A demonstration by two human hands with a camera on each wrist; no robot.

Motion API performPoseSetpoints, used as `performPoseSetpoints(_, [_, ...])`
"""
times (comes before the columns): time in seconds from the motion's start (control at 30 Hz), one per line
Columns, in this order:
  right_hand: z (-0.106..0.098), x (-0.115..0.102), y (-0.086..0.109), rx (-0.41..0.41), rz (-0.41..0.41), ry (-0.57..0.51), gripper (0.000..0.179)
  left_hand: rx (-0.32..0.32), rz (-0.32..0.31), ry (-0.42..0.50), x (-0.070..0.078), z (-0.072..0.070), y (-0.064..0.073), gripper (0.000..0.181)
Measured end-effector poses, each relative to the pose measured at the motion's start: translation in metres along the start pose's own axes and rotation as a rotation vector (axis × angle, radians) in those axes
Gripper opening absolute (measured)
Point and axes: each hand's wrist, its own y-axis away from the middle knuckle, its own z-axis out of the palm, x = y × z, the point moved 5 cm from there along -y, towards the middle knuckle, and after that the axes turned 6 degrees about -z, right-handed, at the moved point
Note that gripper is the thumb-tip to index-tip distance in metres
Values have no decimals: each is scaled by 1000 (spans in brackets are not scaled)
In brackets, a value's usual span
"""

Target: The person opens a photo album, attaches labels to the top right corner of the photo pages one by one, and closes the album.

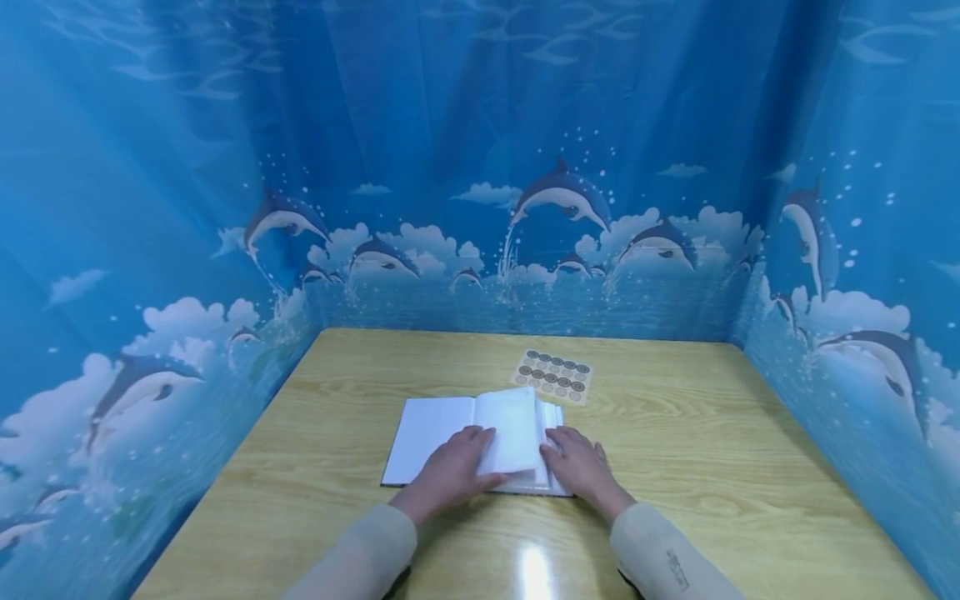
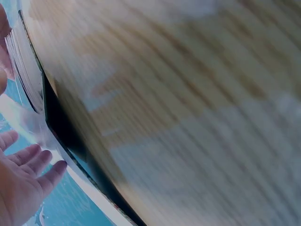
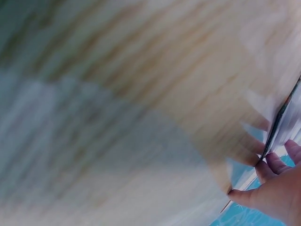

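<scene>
An open book (image 1: 440, 425) with blank white pages lies on the wooden table in the head view. One loose page (image 1: 508, 425) stands partly raised over the right-hand pages. My left hand (image 1: 455, 467) lies across the lower left of the book, its fingertips at the raised page and its thumb by the lower edge. Spread, fairly straight fingers (image 2: 29, 162) show in the left wrist view, beside the book's dark cover edge (image 2: 59, 125). My right hand (image 1: 579, 462) rests on the right-hand pages, fingertips near the raised page. In the right wrist view its fingers (image 3: 275, 165) reach the cover edge.
Behind the book, a small sheet (image 1: 552, 377) with rows of dark and pale circles lies on the table (image 1: 675, 425). Blue dolphin-print curtains (image 1: 450, 167) enclose the table at the back and both sides.
</scene>
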Motion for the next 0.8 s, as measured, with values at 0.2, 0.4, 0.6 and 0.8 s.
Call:
performPoseSetpoints(0.2, [0, -1, 0, 7, -8, 13, 48, 27, 77, 45, -1, -7, 5, 72])
performPoseSetpoints(0.4, [-1, -3, 2, 10, -24, 14, 47, 55, 116, 113, -4, -10, 8, 64])
performPoseSetpoints(0.6, [-2, -3, 2, 9, -32, 14, 48, 58, 72, 205, -7, -11, 10, 62])
performPoseSetpoints(0.8, [0, -1, 1, 6, -26, 13, 49, 71, -11, 246, -11, -13, 12, 59])
